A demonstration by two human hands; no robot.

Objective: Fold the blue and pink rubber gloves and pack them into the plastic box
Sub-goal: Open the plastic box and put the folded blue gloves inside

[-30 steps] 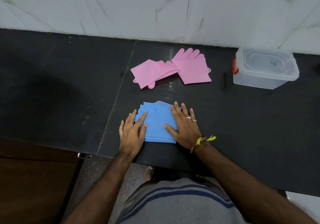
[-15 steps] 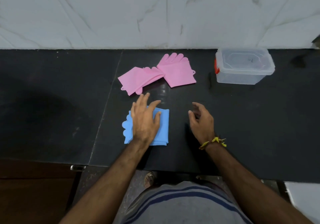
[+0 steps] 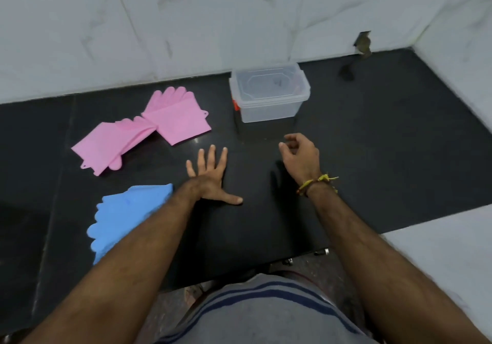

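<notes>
While the blue gloves (image 3: 125,218) lie folded nearest, left of the box (image 3: 269,96), the left hand (image 3: 210,178) spreads flat and empty. The right hand (image 3: 299,154), loosely curled and empty, sits nearer the lidded box straight ahead. Pink gloves (image 3: 143,130) wait unfolded beside it.

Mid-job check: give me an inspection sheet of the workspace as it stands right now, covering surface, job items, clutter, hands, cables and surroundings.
Surface: black stone counter, a seam running down its left part.
Job's things: blue gloves folded at front left, partly under the left forearm; pink gloves flat, not yet folded, overlapping at the fingers; plastic box by the wall, lid on.
Clutter: small dark object at back right, too blurred to name.
Hands: left hand spread, empty; right hand loosely curled, empty, short of the box.
Cables: nothing seen.
Surroundings: white marble wall; dark gap at its base.
</notes>
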